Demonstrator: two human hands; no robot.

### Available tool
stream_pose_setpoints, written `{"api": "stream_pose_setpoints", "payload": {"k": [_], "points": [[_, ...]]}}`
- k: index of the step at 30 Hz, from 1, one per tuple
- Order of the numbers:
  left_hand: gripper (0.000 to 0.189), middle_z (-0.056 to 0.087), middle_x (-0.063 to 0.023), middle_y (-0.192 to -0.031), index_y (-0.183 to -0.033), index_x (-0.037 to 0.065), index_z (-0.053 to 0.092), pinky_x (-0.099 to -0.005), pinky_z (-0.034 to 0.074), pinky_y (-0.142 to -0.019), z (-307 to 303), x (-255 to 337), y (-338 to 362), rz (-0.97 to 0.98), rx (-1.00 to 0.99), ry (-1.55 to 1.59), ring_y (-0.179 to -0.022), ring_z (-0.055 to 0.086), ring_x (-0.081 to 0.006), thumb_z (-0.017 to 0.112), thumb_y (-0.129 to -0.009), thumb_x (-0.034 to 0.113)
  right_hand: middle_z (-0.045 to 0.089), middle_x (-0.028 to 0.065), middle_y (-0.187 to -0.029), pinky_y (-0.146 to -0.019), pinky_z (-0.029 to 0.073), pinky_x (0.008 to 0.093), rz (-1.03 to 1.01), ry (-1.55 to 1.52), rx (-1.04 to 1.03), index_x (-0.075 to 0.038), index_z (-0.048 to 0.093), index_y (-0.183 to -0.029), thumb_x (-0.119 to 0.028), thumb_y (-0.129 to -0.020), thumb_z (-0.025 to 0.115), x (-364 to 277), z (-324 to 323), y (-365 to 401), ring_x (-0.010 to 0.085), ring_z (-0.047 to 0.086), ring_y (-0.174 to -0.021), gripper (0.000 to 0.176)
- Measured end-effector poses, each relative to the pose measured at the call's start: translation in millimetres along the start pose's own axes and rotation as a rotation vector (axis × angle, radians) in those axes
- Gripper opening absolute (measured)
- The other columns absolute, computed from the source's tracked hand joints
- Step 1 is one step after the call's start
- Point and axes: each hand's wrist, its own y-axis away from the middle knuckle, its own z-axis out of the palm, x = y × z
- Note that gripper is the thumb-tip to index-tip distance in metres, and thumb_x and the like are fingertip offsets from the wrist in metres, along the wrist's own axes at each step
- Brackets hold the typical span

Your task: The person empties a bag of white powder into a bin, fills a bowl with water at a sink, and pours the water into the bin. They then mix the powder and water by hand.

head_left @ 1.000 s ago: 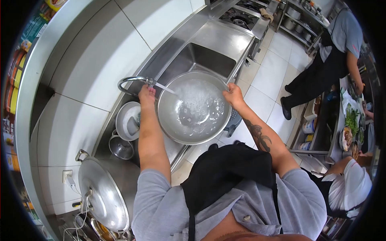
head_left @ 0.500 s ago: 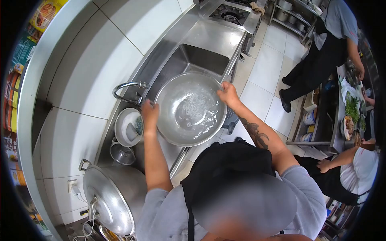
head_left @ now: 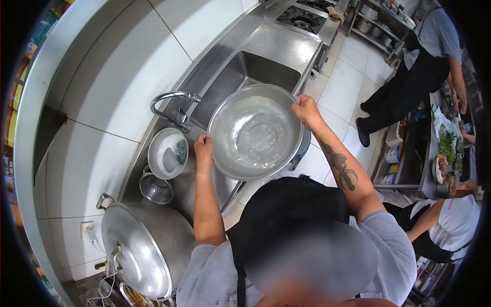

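Observation:
Water ripples in a wide metal bowl point(head_left: 235, 110) held out over the near edge of the steel sink point(head_left: 273, 70). My left hand point(head_left: 204, 151) grips the rim on its left side, and my right hand point(head_left: 306, 109) grips the far right side of the rim. Both hands have their fingers closed around the edge. Left of my left hand stands a smaller pot point(head_left: 158, 147) with whitish contents and a dark green scouring pad point(head_left: 181, 151) inside. A small metal bowl point(head_left: 156, 189) sits just below that pot.
A curved chrome faucet point(head_left: 173, 95) rises behind the bowl. The large lidded pot point(head_left: 135, 256) stands at the lower left. Stove burners point(head_left: 302, 19) are beyond the sink. Two co-workers point(head_left: 432, 56) stand at the right by a counter with leafy greens point(head_left: 447, 143).
In the picture, the bowl has shifted a little right and up with both hands on it. Its water surface is calmer, with fewer bright ripples.

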Motion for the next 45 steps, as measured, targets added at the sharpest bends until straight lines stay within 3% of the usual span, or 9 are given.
{"api": "stream_pose_setpoints", "payload": {"k": [6,17,23,25,26,29,34,37,45], "points": [[0.021,0.064,-0.0088,-0.083,-0.098,-0.003,0.062,-0.029,0.046,-0.065,8,17,2,-0.153,-0.097,0.104,-0.072,0.057,-0.0144,0.055,-0.088,0.014,0.045,0.0016,-0.055,-0.032,0.028,0.0292,0.215,-0.151,-0.116,-0.005,0.046,-0.067,-0.006,-0.074,0.061,-65,-28,-5,0.0111,0.041,-0.041,0.017],[0.032,0.065,-0.0101,-0.099,-0.117,-0.001,0.056,-0.0318,0.051,-0.071,32,-11,-28,-0.266,-0.186,0.295,-0.083,0.062,-0.019,0.054,-0.092,0.019,0.042,0.0017,-0.052,-0.03,0.03,0.0286,0.211,-0.089,-0.11,-0.005,0.044,-0.069,-0.006,-0.074,0.061,-86,-48,-15,0.0125,0.039,-0.036,0.017],[0.025,0.064,-0.0094,-0.091,-0.104,0.001,0.059,-0.0321,0.05,-0.068,35,8,-39,-0.306,-0.213,0.271,-0.077,0.06,-0.0173,0.059,-0.089,0.02,0.043,0.0015,-0.053,-0.03,0.032,0.0297,0.21,-0.103,-0.058,-0.005,0.044,-0.068,-0.005,-0.074,0.06,-73,-54,-11,0.0122,0.039,-0.036,0.017],[0.021,0.06,-0.0058,-0.075,-0.083,0.0,0.058,-0.0313,0.046,-0.06,34,28,-35,-0.268,-0.157,0.19,-0.066,0.054,-0.0141,0.063,-0.086,0.02,0.045,0.0015,-0.055,-0.032,0.032,0.0287,0.181,-0.172,-0.011,-0.004,0.047,-0.07,-0.005,-0.074,0.06,-64,-53,-4,0.0114,0.039,-0.038,0.013],[0.021,0.06,-0.0058,-0.075,-0.083,0.0,0.058,-0.0313,0.046,-0.06,34,32,-36,-0.267,-0.171,0.184,-0.066,0.054,-0.0141,0.063,-0.086,0.02,0.045,0.0015,-0.055,-0.032,0.032,0.0287,0.189,-0.174,0.002,-0.004,0.047,-0.07,-0.005,-0.074,0.06,-59,-52,1,0.0114,0.039,-0.038,0.013],[0.024,0.054,-0.0011,-0.065,-0.074,0.002,0.055,-0.0288,0.041,-0.052,28,46,-41,-0.092,-0.128,0.153,-0.057,0.047,-0.0107,0.067,-0.082,0.021,0.05,0.0003,-0.062,-0.043,0.036,0.0246,0.207,-0.233,0.062,-0.001,0.054,-0.08,-0.003,-0.076,0.061,-42,-48,15,0.0084,0.045,-0.052,0.008],[0.026,0.045,0.0026,-0.061,-0.068,0.005,0.052,-0.0271,0.034,-0.05,29,63,-51,0.08,-0.125,0.015,-0.055,0.039,-0.0093,0.068,-0.081,0.021,0.049,-0.0019,-0.065,-0.049,0.036,0.0234,0.168,-0.403,0.189,-0.002,0.053,-0.078,-0.004,-0.079,0.063,-6,-42,38,0.0067,0.044,-0.057,0.01],[0.032,0.041,0.0041,-0.059,-0.065,0.007,0.048,-0.0253,0.032,-0.05,35,89,-35,0.189,-0.086,-0.139,-0.056,0.036,-0.008,0.068,-0.083,0.024,0.047,-0.004,-0.064,-0.049,0.034,0.0226,0.189,-0.429,0.251,-0.006,0.051,-0.073,-0.015,-0.085,0.065,-12,-53,62,0.0045,0.04,-0.057,0.021],[0.036,0.039,0.0055,-0.06,-0.063,0.01,0.044,-0.023,0.027,-0.049,65,114,10,0.191,-0.251,-0.037,-0.056,0.032,-0.0063,0.066,-0.086,0.027,0.049,-0.0037,-0.063,-0.05,0.033,0.0204,0.218,-0.567,0.472,-0.006,0.051,-0.072,-0.022,-0.091,0.058,-2,-94,152,0.004,0.04,-0.056,0.026]]}}
